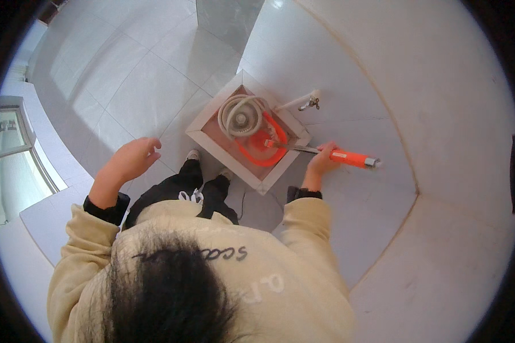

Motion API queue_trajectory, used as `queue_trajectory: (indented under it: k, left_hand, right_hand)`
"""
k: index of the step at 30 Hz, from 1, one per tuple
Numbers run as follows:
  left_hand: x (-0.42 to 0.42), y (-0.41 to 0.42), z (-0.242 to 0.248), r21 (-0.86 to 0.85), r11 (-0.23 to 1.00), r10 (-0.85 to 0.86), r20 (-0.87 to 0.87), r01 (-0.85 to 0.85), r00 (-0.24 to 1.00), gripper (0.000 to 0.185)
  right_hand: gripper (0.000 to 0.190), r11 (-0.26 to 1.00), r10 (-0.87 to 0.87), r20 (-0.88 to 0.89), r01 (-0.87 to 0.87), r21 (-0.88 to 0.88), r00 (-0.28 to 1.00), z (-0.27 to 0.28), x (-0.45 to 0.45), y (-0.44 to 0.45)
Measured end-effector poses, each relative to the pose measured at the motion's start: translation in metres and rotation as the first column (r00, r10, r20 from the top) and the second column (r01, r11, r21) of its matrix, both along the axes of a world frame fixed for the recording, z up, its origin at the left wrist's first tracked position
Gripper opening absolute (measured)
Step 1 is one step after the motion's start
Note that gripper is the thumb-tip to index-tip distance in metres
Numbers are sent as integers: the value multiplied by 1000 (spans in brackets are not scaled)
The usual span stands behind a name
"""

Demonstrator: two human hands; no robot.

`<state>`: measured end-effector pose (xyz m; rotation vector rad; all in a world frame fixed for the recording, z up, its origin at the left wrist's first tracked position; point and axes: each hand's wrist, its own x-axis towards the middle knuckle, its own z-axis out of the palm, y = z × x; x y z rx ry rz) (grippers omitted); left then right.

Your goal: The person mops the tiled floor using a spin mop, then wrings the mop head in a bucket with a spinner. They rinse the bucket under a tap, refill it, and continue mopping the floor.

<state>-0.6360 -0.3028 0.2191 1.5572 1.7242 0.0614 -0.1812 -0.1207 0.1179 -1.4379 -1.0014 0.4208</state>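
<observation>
My right hand is closed around a long-handled tool with an orange grip and a metal shaft; the tool's kind is unclear. Its far end reaches over an orange plastic basin inside a square tiled mop sink. A coiled pale hose lies in the sink, around a round ribbed piece whose kind I cannot tell. To the left, my left hand hangs above the floor with its fingers slightly curled and nothing in it.
A metal tap on a pale pipe sticks out from the tiled wall beside the sink. A grey tiled pillar rises behind it. A framed window is at far left. My feet stand close to the sink's near edge.
</observation>
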Motion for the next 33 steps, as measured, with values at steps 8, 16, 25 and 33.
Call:
queue_trajectory:
  k: [8,16,25,33]
  left_hand:
    - [-10,3,-1,123,992,23,130,-39,991,23]
    - [25,32,-3,148,987,-90,184,63,979,20]
    - [31,13,-7,-25,994,-104,49,106,993,21]
    - [11,-2,9,85,996,-45,85,38,995,22]
  right_hand:
    - [20,985,136,43,-140,104,990,153,-27,-6]
    - [32,944,62,-45,-44,326,997,330,-39,19]
    - [22,988,-3,-44,10,152,999,89,16,19]
    - [18,982,176,-93,-168,87,980,19,-17,-20]
